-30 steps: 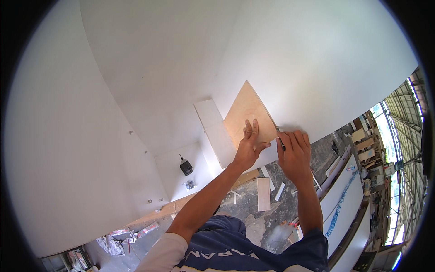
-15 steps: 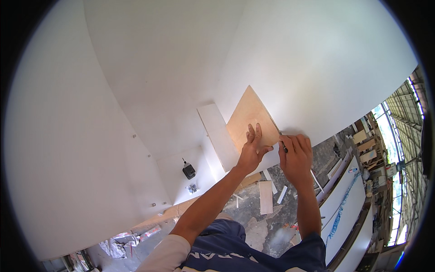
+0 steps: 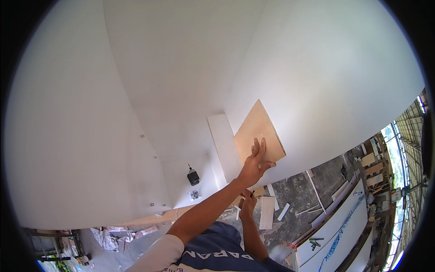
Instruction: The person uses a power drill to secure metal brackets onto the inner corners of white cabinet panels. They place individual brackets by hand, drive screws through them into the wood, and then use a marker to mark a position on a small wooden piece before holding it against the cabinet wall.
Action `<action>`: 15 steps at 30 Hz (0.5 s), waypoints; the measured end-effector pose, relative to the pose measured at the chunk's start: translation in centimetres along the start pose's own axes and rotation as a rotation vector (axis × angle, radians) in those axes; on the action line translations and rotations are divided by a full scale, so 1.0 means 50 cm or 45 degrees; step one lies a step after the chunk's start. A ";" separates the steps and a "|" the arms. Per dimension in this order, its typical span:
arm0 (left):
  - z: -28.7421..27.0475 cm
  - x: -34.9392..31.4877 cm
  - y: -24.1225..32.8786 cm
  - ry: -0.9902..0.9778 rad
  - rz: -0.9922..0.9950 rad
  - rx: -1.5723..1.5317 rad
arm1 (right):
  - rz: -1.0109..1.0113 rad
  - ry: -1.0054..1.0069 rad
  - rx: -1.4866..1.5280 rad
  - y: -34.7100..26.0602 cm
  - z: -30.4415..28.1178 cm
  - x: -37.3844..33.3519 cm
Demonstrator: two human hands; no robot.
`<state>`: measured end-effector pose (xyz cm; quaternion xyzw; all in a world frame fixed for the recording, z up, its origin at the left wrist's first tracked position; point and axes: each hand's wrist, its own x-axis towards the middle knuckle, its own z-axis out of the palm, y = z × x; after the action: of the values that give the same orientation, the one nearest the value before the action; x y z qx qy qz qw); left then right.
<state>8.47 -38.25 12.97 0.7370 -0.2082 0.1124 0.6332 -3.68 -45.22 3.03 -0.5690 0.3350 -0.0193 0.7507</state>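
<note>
A light brown plywood panel (image 3: 257, 129) lies flat against a large white board surface (image 3: 317, 90). My left hand (image 3: 255, 162) presses on the panel's lower edge with its fingers spread and flat. Beside the panel on the left stands a white rectangular strip (image 3: 223, 145). My right hand (image 3: 247, 207) is lower down, close to my chest and below my left forearm, with its fingers curled. Whether it holds something small is hidden.
A small black object (image 3: 193, 177) sits on the white surface to the left. Below, the grey floor holds white offcuts (image 3: 266, 212) and thin strips (image 3: 316, 192). Long white boards (image 3: 340, 226) lie at the lower right, and crumpled plastic (image 3: 106, 235) at the lower left.
My right hand has left the panel's lower right corner and dropped down toward my chest. My left hand stays pressed on the panel.
</note>
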 end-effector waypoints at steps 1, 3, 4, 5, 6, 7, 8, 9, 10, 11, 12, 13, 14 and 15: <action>-0.002 0.001 0.005 0.001 0.005 0.015 | 0.089 -0.068 0.043 0.027 -0.001 0.041; -0.007 0.001 0.023 -0.070 -0.094 -0.126 | 0.296 -0.060 0.219 0.069 0.004 0.115; -0.011 -0.001 0.026 -0.065 -0.096 -0.110 | 0.305 -0.074 0.222 0.084 0.008 0.136; -0.014 0.000 0.028 -0.064 -0.117 -0.125 | 0.302 -0.121 0.286 0.083 0.017 0.150; -0.015 0.002 0.030 -0.065 -0.138 -0.142 | 0.299 -0.167 0.351 0.082 0.022 0.162; -0.015 0.003 0.033 -0.062 -0.133 -0.132 | 0.299 -0.178 0.355 0.082 0.021 0.169; -0.022 0.000 0.032 -0.059 -0.146 -0.130 | 0.182 -0.214 0.330 0.072 0.033 0.155; -0.021 -0.003 0.033 -0.066 -0.164 -0.142 | 0.063 -0.231 0.303 0.065 0.034 0.145; -0.021 -0.002 0.032 -0.056 -0.172 -0.138 | 0.071 -0.239 0.297 0.060 0.040 0.144; -0.020 -0.001 0.032 -0.061 -0.176 -0.112 | 0.026 -0.231 0.288 0.059 0.043 0.143; -0.019 0.000 0.032 -0.068 -0.179 -0.086 | -0.019 -0.223 0.280 0.061 0.045 0.141; -0.018 -0.002 0.032 -0.073 -0.189 -0.090 | -0.011 -0.215 0.278 0.065 0.047 0.136; -0.020 -0.004 0.033 -0.074 -0.191 -0.109 | 0.012 -0.149 0.275 0.072 0.050 0.135; -0.020 -0.005 0.035 -0.075 -0.193 -0.128 | 0.035 -0.082 0.273 0.075 0.046 0.135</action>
<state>7.56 -37.44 14.59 0.7208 -0.1758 0.0316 0.6697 1.44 -44.75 -3.20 -0.4812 0.3145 -0.0264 0.8178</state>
